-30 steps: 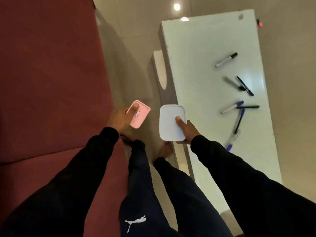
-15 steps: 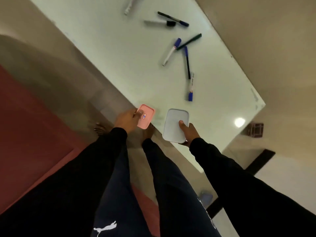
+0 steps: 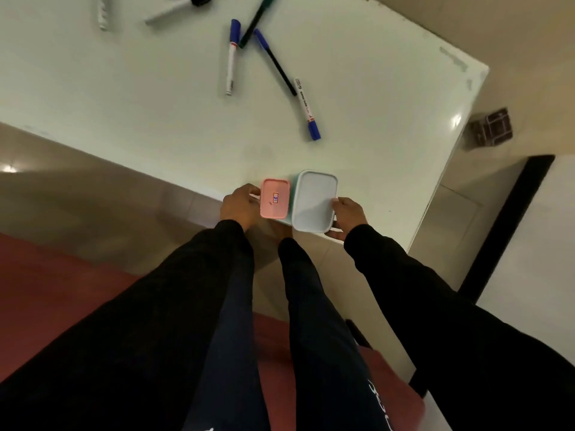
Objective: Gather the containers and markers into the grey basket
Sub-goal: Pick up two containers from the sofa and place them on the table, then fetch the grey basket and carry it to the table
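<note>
My left hand (image 3: 240, 205) grips a small pink-lidded container (image 3: 275, 202) from its left side. My right hand (image 3: 349, 218) grips a larger white-lidded container (image 3: 314, 200) from its right side. Both containers are side by side at the near edge of the white table (image 3: 155, 119); I cannot tell whether they rest on it. Several markers lie farther back: a blue-capped white marker (image 3: 231, 57), a thin blue pen (image 3: 274, 61), a white marker with a blue cap (image 3: 307, 110), a dark green pen (image 3: 255, 21). No grey basket is in view.
More markers (image 3: 169, 9) lie at the table's far edge. A red sofa (image 3: 46, 293) runs along the lower left beside my legs. A small dark box (image 3: 493, 127) sits on the floor past the table's right corner, near a black strip (image 3: 504, 225).
My view has swung round toward the table. Both hands carried the containers forward, from over the floor to the table's near edge, and brought them closer together.
</note>
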